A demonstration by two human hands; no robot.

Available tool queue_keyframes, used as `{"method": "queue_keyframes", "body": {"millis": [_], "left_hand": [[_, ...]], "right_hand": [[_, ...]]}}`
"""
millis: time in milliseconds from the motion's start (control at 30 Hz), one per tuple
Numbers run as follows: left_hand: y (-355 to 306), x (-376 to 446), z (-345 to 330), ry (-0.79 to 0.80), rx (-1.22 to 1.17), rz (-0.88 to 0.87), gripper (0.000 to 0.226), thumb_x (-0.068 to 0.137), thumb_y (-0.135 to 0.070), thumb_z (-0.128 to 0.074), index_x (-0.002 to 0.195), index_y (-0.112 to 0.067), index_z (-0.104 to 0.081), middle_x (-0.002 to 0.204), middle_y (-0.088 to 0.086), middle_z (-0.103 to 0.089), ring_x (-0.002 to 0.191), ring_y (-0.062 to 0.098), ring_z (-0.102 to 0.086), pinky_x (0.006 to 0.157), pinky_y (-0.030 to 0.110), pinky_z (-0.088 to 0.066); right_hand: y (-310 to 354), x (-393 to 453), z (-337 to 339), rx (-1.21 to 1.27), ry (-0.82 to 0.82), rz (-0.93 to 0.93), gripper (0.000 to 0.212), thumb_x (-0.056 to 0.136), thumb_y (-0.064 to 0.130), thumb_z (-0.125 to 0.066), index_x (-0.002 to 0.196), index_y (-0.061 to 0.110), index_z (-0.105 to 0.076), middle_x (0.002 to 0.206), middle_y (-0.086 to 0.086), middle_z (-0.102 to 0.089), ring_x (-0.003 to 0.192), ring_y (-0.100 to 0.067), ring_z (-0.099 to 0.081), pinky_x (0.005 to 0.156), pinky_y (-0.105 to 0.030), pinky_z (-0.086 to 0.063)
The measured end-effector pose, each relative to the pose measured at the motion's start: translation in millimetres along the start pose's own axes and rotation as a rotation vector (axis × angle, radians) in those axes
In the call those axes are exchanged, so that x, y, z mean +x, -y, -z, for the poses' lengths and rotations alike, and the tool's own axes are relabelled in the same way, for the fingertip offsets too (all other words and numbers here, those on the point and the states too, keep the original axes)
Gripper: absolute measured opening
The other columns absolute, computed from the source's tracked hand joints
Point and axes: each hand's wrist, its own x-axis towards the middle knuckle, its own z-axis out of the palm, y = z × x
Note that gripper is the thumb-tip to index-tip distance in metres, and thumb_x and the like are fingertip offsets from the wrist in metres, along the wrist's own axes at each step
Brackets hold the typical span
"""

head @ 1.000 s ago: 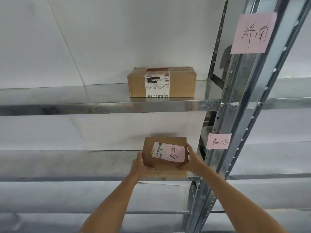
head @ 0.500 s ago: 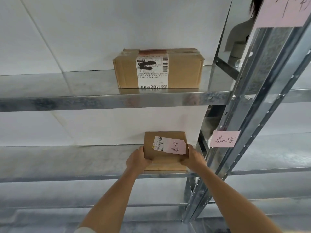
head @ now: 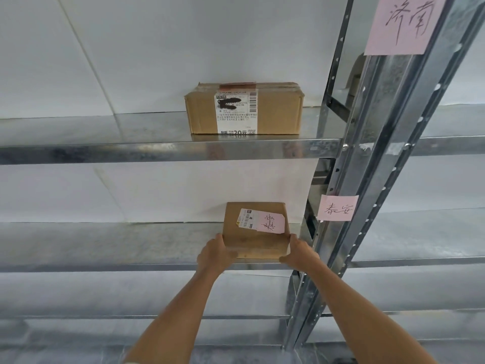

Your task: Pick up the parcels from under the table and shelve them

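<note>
A small brown cardboard parcel (head: 252, 241) with a white label and a pink handwritten note lies flat on the middle metal shelf (head: 105, 244), near the shelf's right end. My left hand (head: 214, 254) grips its near left corner. My right hand (head: 298, 252) grips its near right corner. A larger brown parcel (head: 278, 111) with a white shipping label stands on the upper shelf (head: 131, 151), directly above.
A steel upright post (head: 372, 164) rises just right of my right hand, carrying a pink note (head: 337, 211) at middle-shelf height and a bigger pink note (head: 404, 24) higher up. More shelves continue right of the post and below. A white wall backs the rack.
The small parcel went from tilted in my hands at the shelf's front edge to lying flat on the middle shelf, pushed further in. Both hands stay on its near corners.
</note>
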Motion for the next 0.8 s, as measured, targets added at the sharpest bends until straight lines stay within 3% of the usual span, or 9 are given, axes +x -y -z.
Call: {"method": "queue_keyframes", "body": {"millis": [167, 267, 400, 633, 800], "left_hand": [[3, -34, 11, 0.029, 0.004, -0.076, 0.064, 0.080, -0.040, -0.064, 0.135, -0.017, -0.041, 0.127, 0.004, -0.059, 0.112, 0.026, -0.059, 0.091, 0.038, -0.051], [0, -55, 23, 0.034, -0.037, -0.121, 0.073, 0.080, -0.038, -0.063, 0.145, -0.019, -0.034, 0.138, 0.003, -0.054, 0.122, 0.026, -0.055, 0.097, 0.038, -0.049], [-5, -92, 37, 0.021, -0.106, -0.162, 0.077, 0.080, -0.039, -0.064, 0.147, -0.020, -0.031, 0.143, 0.003, -0.049, 0.128, 0.025, -0.051, 0.103, 0.039, -0.045], [15, -175, 58, 0.000, -0.107, -0.235, 0.072, 0.075, -0.034, -0.066, 0.141, -0.027, -0.039, 0.126, -0.001, -0.061, 0.113, 0.024, -0.059, 0.094, 0.040, -0.052], [45, -231, 69, -0.017, -0.056, -0.251, 0.073, 0.082, -0.035, -0.064, 0.146, -0.023, -0.031, 0.138, 0.003, -0.051, 0.125, 0.025, -0.051, 0.095, 0.035, -0.045]], "right_hand": [[6, -39, 4, -0.004, -0.055, 0.073, 0.069, 0.085, 0.025, -0.065, 0.142, 0.013, -0.027, 0.123, -0.010, -0.055, 0.099, -0.022, -0.057, 0.076, -0.029, -0.049], [13, -66, 5, 0.000, -0.088, 0.121, 0.073, 0.084, 0.024, -0.065, 0.145, 0.021, -0.024, 0.120, -0.009, -0.057, 0.093, -0.020, -0.056, 0.074, -0.028, -0.051], [21, -107, 4, -0.029, -0.154, 0.138, 0.075, 0.084, 0.025, -0.063, 0.146, 0.026, -0.020, 0.128, -0.009, -0.052, 0.107, -0.025, -0.057, 0.080, -0.031, -0.052], [31, -189, -7, -0.014, -0.227, 0.131, 0.078, 0.083, 0.027, -0.065, 0.146, 0.026, -0.018, 0.130, -0.009, -0.051, 0.103, -0.024, -0.059, 0.078, -0.031, -0.054], [37, -251, -23, -0.012, -0.264, 0.145, 0.081, 0.081, 0.031, -0.066, 0.147, 0.025, -0.019, 0.139, -0.009, -0.046, 0.115, -0.028, -0.056, 0.090, -0.038, -0.054]]}}
